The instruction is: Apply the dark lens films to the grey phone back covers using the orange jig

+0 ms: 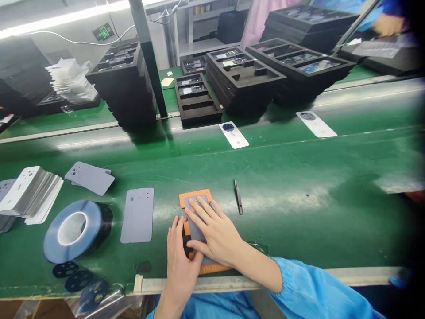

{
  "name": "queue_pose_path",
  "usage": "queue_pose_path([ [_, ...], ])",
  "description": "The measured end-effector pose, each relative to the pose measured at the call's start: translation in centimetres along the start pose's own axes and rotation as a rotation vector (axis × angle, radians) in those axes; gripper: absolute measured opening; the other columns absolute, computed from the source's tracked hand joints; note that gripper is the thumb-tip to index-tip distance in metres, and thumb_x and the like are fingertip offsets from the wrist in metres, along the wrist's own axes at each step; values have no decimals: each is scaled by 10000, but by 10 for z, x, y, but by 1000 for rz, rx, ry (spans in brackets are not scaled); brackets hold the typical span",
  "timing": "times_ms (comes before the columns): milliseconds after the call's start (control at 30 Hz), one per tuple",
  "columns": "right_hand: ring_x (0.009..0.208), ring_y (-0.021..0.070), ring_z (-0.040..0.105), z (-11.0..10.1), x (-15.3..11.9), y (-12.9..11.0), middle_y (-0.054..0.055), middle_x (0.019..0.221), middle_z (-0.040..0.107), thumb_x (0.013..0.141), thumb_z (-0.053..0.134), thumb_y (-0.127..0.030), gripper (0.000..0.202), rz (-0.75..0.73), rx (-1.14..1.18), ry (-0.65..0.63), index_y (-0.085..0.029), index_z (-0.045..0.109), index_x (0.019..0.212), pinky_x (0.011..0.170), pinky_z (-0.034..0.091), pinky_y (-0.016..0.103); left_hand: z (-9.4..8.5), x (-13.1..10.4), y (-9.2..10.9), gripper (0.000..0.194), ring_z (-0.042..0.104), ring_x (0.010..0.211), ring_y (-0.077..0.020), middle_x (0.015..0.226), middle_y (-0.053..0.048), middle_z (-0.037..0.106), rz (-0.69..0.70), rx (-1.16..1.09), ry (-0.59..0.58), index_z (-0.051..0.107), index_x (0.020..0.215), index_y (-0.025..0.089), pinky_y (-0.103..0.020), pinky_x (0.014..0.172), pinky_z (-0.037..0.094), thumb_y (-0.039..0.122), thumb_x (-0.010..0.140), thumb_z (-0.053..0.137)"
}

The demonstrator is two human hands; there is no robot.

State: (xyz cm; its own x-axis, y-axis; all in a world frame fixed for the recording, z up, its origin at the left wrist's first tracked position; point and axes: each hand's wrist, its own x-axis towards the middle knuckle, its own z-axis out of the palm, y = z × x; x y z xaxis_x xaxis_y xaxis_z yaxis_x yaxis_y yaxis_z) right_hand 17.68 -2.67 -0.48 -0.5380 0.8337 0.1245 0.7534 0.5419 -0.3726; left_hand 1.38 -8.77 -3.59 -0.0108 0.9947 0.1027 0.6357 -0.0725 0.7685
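A grey panel (196, 228) lies in an orange fixture (195, 195) at the table's front edge. My right hand (215, 230) rests on the panel from the right, palm down with its fingers spread, and covers much of it. Along the fixture's left side is my left hand (181, 257), fingers pointing forward and thumb apart, touching the edge near a black part (186, 241). Neither hand is wrapped round anything. Dark tweezers (238, 197) lie to the right of the fixture. A loose grey panel (137, 215) lies flat to its left.
At the left are a blue tape roll (72, 231), a stack of white cards (29, 192) and more grey panels (89, 177). Black trays (242, 84) stand in stacks behind. Two white plates (234, 136) with dark ovals lie farther back. A dark post (149, 57) rises behind the table.
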Motion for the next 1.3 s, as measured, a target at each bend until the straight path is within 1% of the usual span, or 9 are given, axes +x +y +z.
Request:
queue_pose_path([
  [167,1508,403,332,-6,6,-1,155,1634,361,941,561,-636,773,37,-11,-21,-165,450,1543,1204,290,645,3,0,0,658,380,1503,-321,1591,-133,450,33,38,37,340,1557,282,-605,1235,286,220,946,575],
  [333,1494,378,374,-11,-17,1,169,1616,397,994,535,-485,601,55,-44,-2,-168,492,1503,1183,323,672,3,-1,2,638,407,1487,-328,1564,-136,488,60,70,58,348,1552,277,-611,1204,339,268,961,588],
  [500,1435,382,465,-4,-46,0,192,1543,503,992,557,-449,505,186,-35,77,-190,564,1426,1157,370,676,4,-2,-1,426,450,1455,-322,1506,-108,559,120,35,91,570,1376,267,-607,1186,363,227,952,583],
  [700,1417,314,504,-32,-50,-28,119,1558,501,1004,555,-327,484,101,172,162,-257,488,1478,1211,355,578,-13,-8,1,434,438,1459,-313,1558,-129,496,-21,-333,29,574,1413,237,-541,1207,354,358,998,536],
  [833,1308,253,609,-46,-38,-44,82,1420,638,981,579,-275,474,23,356,82,-281,504,1450,1077,534,379,-32,-9,5,520,546,1365,-322,1490,-155,566,-310,-763,25,526,1458,203,-468,1107,476,475,1020,463],
  [933,1113,245,698,-39,-29,-44,89,1276,707,973,575,-275,370,148,435,14,-274,583,1343,949,590,374,-37,-6,4,622,595,1309,-343,1448,-175,603,-434,-969,39,507,1464,170,-429,1042,523,491,942,613],
  [1033,876,210,716,-25,-22,-42,83,1149,733,953,599,-296,453,281,607,-117,-271,535,1401,798,607,368,-35,-3,0,673,637,1255,-337,1388,-181,649,-445,-1072,96,497,1461,156,-417,1025,532,470,896,682],
  [1167,714,164,674,-7,3,-34,58,929,719,888,683,-332,510,378,937,-201,-208,548,1364,654,574,310,-36,-3,-5,709,648,1241,-326,1380,-187,652,-461,-1101,185,433,1508,168,-419,1005,545,446,903,675],
  [1300,651,169,671,1,73,2,60,865,729,785,743,-373,515,413,921,-54,-169,592,1232,561,548,293,-55,-12,-12,641,572,1335,-305,1489,-163,561,-375,-819,343,433,1512,221,-414,1057,513,414,935,633],
])
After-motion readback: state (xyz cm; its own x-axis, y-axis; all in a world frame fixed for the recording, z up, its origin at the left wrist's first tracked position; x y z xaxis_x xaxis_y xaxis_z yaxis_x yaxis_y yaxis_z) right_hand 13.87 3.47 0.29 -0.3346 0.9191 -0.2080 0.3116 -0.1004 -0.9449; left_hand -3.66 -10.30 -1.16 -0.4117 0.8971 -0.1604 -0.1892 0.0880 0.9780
